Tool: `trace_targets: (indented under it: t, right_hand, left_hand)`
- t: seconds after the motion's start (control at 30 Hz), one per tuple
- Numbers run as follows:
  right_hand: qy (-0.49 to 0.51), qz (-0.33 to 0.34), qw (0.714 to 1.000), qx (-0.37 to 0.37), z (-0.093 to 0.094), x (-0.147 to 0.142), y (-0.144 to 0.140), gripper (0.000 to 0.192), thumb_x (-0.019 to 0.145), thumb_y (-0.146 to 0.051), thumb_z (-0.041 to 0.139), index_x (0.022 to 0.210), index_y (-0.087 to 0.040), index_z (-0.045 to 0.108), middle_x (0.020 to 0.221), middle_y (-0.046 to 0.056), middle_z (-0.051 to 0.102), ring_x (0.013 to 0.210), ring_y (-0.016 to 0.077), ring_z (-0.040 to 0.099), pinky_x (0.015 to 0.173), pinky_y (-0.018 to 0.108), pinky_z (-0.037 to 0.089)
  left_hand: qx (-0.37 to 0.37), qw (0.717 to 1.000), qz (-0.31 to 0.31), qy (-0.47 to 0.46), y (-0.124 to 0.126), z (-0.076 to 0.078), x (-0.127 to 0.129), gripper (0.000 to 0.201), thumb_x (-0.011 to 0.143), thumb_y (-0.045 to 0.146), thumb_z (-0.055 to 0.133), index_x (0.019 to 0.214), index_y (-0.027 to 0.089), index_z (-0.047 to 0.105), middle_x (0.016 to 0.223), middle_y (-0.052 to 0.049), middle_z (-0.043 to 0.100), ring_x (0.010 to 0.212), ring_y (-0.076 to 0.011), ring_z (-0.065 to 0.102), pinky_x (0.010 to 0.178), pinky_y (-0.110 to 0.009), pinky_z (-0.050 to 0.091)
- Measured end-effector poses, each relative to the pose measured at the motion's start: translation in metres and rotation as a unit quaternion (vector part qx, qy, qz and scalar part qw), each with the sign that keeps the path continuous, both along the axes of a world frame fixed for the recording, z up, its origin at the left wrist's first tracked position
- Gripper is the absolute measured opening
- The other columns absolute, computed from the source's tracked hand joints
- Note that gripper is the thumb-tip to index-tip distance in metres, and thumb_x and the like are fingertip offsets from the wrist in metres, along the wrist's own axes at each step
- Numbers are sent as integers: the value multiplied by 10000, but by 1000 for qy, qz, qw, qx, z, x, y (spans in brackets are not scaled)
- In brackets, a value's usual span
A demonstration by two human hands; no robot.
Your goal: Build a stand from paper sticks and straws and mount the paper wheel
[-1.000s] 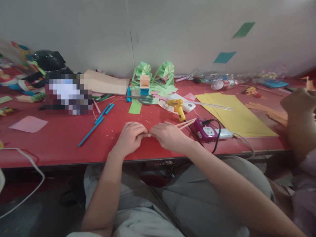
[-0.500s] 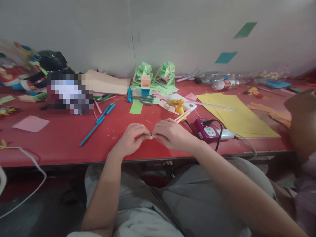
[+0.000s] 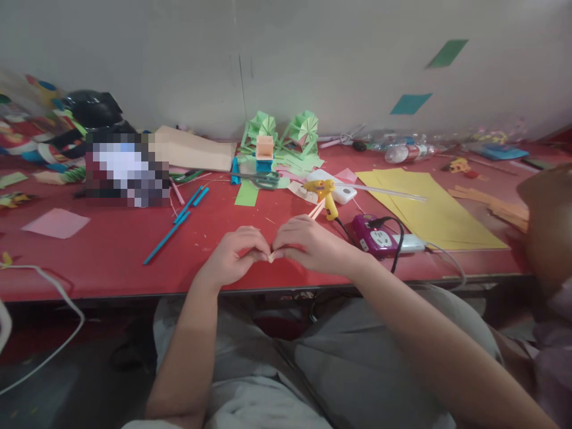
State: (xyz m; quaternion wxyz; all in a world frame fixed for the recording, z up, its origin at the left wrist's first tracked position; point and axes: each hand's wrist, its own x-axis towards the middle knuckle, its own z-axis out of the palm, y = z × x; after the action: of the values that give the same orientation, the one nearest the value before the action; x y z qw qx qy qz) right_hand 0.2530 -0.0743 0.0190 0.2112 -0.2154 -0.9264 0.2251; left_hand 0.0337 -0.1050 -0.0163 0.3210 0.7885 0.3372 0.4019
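Observation:
My left hand [image 3: 235,256] and my right hand [image 3: 308,244] meet fingertip to fingertip over the front of the red table [image 3: 111,250]. Together they pinch a pale pink paper stick [image 3: 317,208]. Its near end shows as a small pale tip between my thumbs. Its far end pokes out behind my right hand, pointing up toward the yellow glue gun [image 3: 324,193]. Most of the stick is hidden under my right hand.
A purple power strip [image 3: 375,235] with a black cord lies right of my hands. Yellow paper sheets [image 3: 429,208], blue paper sticks [image 3: 179,220], scissors [image 3: 261,179] and green folded paper models [image 3: 281,134] lie farther back. Another person's arm [image 3: 547,220] is at the right edge.
The stick's far end has swung from pointing right to pointing away from me, toward the glue gun. My hands have drawn slightly nearer the table's front edge.

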Motion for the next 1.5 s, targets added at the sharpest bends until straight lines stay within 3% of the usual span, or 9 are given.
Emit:
trace_targets:
  t: [0.17, 0.4, 0.6, 0.73, 0.9, 1.07, 1.2, 1.37, 1.5]
  right_hand:
    - [4, 41, 996, -78, 8, 1, -2, 99, 939, -202, 643, 912, -195, 738, 843, 11, 736, 801, 140, 626, 837, 290, 417]
    - [7, 30, 986, -165, 13, 0, -8, 96, 899, -236, 691, 876, -153, 733, 814, 28, 716, 749, 130, 606, 707, 243, 439]
    - [7, 16, 980, -200, 12, 1, -9, 99, 911, -222, 669, 902, -155, 742, 837, 22, 716, 746, 120, 615, 689, 229, 452]
    - [10, 12, 987, -158, 11, 2, -7, 141, 946, -257, 637, 965, -166, 742, 905, 42, 728, 813, 138, 644, 748, 251, 475]
    - [6, -93, 994, 57, -1, 5, -1, 181, 946, -271, 636, 1074, -167, 713, 1062, 94, 725, 1009, 221, 640, 915, 370, 456]
    - [0, -195, 962, 193, -7, 19, 10, 279, 941, -340, 639, 1180, -201, 676, 1221, 103, 690, 1212, 274, 572, 1109, 489, 319]
    - [-52, -193, 958, 208, -8, 31, 19, 184, 915, -304, 645, 1077, -231, 693, 1175, 74, 702, 1221, 274, 574, 1165, 527, 217]
    - [-107, -187, 965, 148, -11, 33, 23, 126, 885, -222, 627, 999, -196, 673, 1050, 75, 738, 1045, 254, 659, 975, 412, 426]
    - [-133, -207, 966, 81, -10, 32, 21, 190, 869, -266, 663, 1049, -207, 668, 1055, 67, 753, 1002, 257, 680, 810, 329, 458]
  left_hand:
    - [13, 999, -23, -34, -3, 4, 0, 170, 890, 249, 676, 727, 263, 723, 718, -4, 731, 712, -177, 651, 905, -388, 465]
    - [-5, 997, -53, -62, -8, 7, -2, 91, 860, 257, 743, 775, 224, 750, 722, -24, 731, 718, -167, 635, 769, -327, 476]
    - [-13, 992, -72, -98, -6, 3, -4, 37, 848, 226, 754, 812, 230, 760, 732, -23, 737, 707, -164, 626, 767, -322, 477]
    - [-10, 996, -51, -68, -5, 4, -7, 61, 873, 203, 721, 845, 242, 758, 791, -16, 755, 757, -165, 651, 815, -317, 477]
    - [38, 997, 66, 22, -3, 4, -13, 85, 902, 252, 681, 832, 241, 727, 837, -5, 750, 816, -172, 662, 906, -341, 458]
    - [123, 968, 168, 138, -1, 0, -24, 166, 929, 223, 607, 813, 262, 719, 883, 20, 764, 905, -190, 694, 1197, -489, 187]
    - [153, 950, 199, 186, 1, -3, -32, 234, 936, 190, 554, 797, 280, 719, 942, 18, 770, 1136, -235, 644, 1230, -558, 20]
    - [166, 938, 236, 189, 2, -4, -33, 190, 938, 223, 566, 829, 283, 708, 1136, -9, 738, 1327, -257, 518, 1227, -586, 20]
    - [132, 944, 260, 155, 3, -6, -31, 147, 954, 273, 569, 838, 252, 657, 1176, -27, 729, 1330, -268, 521, 1221, -607, 67]
